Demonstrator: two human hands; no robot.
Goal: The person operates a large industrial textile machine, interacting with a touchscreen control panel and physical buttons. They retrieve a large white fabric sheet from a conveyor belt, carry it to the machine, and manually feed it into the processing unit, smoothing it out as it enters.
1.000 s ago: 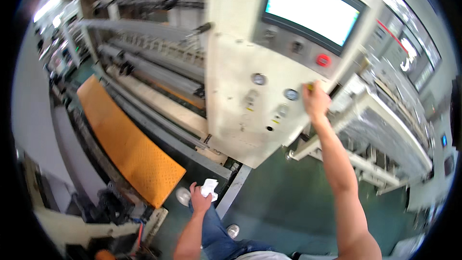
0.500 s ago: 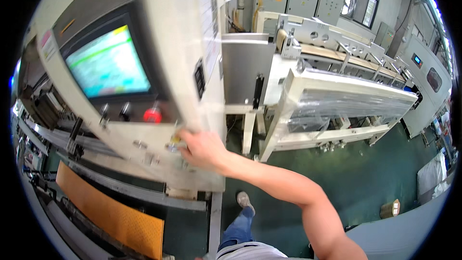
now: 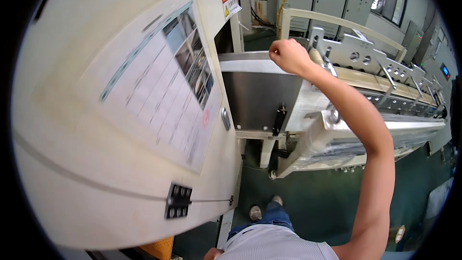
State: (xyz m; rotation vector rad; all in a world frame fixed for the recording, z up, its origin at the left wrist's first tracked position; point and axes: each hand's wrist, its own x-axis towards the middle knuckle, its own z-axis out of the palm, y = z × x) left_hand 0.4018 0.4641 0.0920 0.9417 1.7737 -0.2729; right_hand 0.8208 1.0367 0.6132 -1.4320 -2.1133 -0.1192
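Note:
My right hand point(image 3: 290, 57) is raised at the end of an outstretched arm, its fingers curled in and nothing showing in them. In the picture it overlaps the far end of a sheet-metal chute point(image 3: 262, 98) and lies next to a conveyor point(image 3: 385, 81) with a pale belt and upright metal side plates. I cannot tell whether it touches the metal. Only a small part of my left hand point(image 3: 212, 254) shows at the lower edge beside my shirt, its fingers hidden. To the left stands a cream machine cabinet point(image 3: 120, 212) bearing a printed chart point(image 3: 159, 91).
A black hinge point(image 3: 178, 201) and a small metal latch point(image 3: 225, 119) sit on the cabinet. A white frame wrapped in clear film point(image 3: 337, 147) stands to the right on the green floor point(image 3: 308, 202). Grey control cabinets point(image 3: 332, 0) line the back. An orange plate point(image 3: 160, 249) shows low down.
My right hand has left the knobs below the cabinet's touch screen and moved up and away toward the conveyor. My view has shifted forward, so the chart fills the left side and the screen is gone.

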